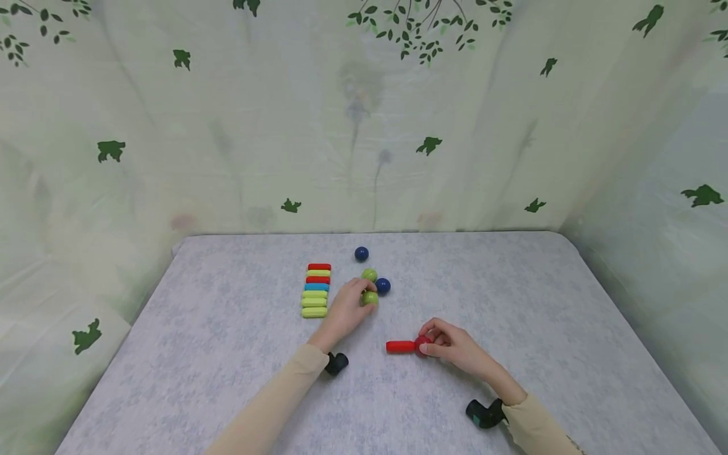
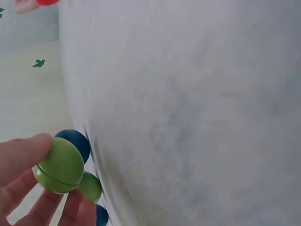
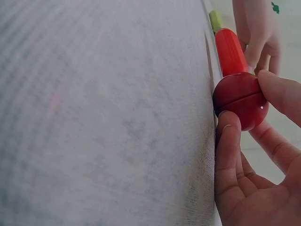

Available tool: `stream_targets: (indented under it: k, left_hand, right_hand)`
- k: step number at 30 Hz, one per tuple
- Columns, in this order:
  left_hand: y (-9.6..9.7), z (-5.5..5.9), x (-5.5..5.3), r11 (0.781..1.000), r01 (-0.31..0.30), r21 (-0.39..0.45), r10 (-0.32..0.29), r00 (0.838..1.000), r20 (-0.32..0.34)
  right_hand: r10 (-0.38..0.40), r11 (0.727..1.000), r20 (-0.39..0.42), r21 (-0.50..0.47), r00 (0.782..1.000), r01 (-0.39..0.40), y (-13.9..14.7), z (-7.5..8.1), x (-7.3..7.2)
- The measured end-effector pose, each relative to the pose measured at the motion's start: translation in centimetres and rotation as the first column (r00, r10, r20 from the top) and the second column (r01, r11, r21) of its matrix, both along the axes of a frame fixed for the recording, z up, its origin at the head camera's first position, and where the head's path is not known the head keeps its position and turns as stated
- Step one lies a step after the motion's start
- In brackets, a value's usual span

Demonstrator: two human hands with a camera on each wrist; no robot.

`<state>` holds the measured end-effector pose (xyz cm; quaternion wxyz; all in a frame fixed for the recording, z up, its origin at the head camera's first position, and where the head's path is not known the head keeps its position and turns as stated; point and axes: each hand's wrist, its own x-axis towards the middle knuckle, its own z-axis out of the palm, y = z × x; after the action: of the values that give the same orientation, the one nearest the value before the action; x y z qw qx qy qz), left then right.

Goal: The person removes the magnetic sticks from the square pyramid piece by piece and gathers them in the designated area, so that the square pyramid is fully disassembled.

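My left hand (image 1: pixel 349 308) pinches a green ball (image 2: pixel 60 165) between thumb and fingers, close to a second green ball (image 1: pixel 370 275) and a blue ball (image 1: pixel 383 286). In the left wrist view a seam line runs round the held ball. My right hand (image 1: pixel 455 346) holds a dark red ball (image 3: pixel 241 101) with thumb and fingertips. That ball meets the end of a red stick (image 1: pixel 400 347) lying on the table; whether the two are joined I cannot tell.
Left of my left hand lies a column of several short sticks (image 1: pixel 315 301) in red, green and blue. Another blue ball (image 1: pixel 361 254) sits farther back on the grey cloth-covered table (image 1: pixel 512 284). A leaf-printed curtain (image 1: pixel 273 126) hangs behind the table.
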<state>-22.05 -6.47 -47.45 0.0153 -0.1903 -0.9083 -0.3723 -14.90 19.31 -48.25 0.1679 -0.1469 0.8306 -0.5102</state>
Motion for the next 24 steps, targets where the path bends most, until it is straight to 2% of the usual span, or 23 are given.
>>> stream_targets:
  k: [6,12,18,24]
  left_hand:
    - [0.4,-0.1,-1.2,0.998,-0.06,0.0,0.06,0.998,0.006]
    - [0.6,-0.5,-1.7,0.996,-0.085,0.018,0.084,0.996,0.04]
    - [0.2,-0.3,-1.4,0.996,-0.083,0.042,0.081,0.995,0.053]
    - [-0.9,-0.2,-0.6,0.997,-0.037,0.071,0.036,0.999,0.014]
  right_hand:
    - [0.007,1.0,-0.002,-0.012,1.0,-0.007,0.0,0.0,0.0]
    - [-0.004,1.0,0.012,-0.006,1.0,0.004,-0.1,0.0,0.0]
    - [-0.012,1.0,0.032,-0.001,0.999,0.012,-0.2,-0.1,-0.1]
    - [-0.017,1.0,0.036,0.014,0.999,0.016,-0.2,0.1,-0.1]
